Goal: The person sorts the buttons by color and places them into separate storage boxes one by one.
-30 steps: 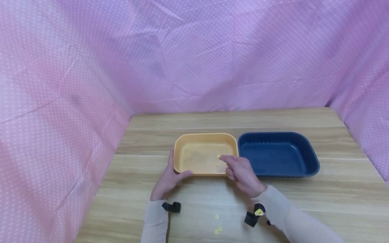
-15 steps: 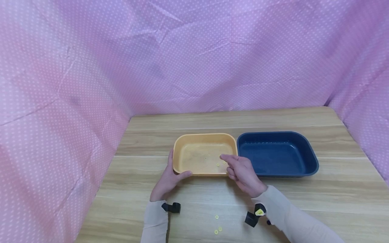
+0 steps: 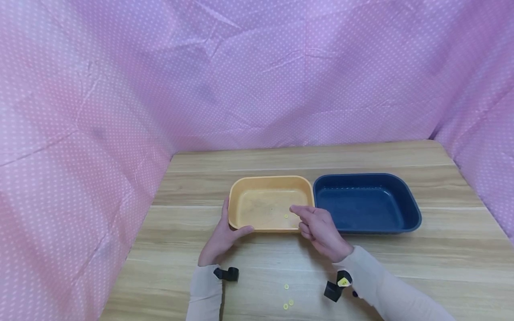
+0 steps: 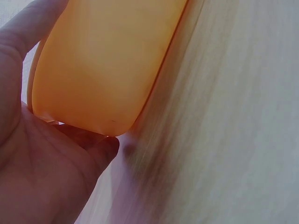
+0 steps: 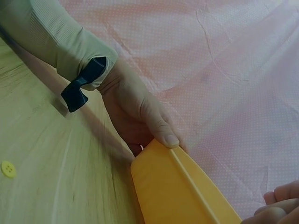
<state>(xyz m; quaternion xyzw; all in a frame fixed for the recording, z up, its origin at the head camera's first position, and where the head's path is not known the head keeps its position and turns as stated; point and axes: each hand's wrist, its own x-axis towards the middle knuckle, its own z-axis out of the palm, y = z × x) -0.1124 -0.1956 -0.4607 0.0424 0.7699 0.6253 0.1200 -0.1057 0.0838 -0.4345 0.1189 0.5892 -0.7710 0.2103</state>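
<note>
My left hand [image 3: 218, 238] grips the left front corner of a yellow-orange plastic basin [image 3: 257, 203], thumb along the front rim and fingers down the left side. The left wrist view shows the same hand around the basin's end wall [image 4: 103, 70]. My right hand [image 3: 321, 227] is over the basin's right part, index finger stretched forward and the other fingers curled; whether it holds anything is hidden. In the right wrist view only its curled fingers [image 5: 280, 210] show. A small yellow button [image 3: 286, 216] lies in the basin beside the right fingertips.
A dark blue basin [image 3: 363, 205] stands against the right side of the yellow one. Several small yellow buttons [image 3: 286, 306] lie on the wooden table [image 3: 257, 272] near the front; one button [image 5: 8, 169] shows four holes. A pink dotted cloth [image 3: 257, 80] hangs around the table.
Of the several buttons seen near my right fingertips in the basin, only one is in sight now, slightly shifted. Both hands and both basins have hardly moved.
</note>
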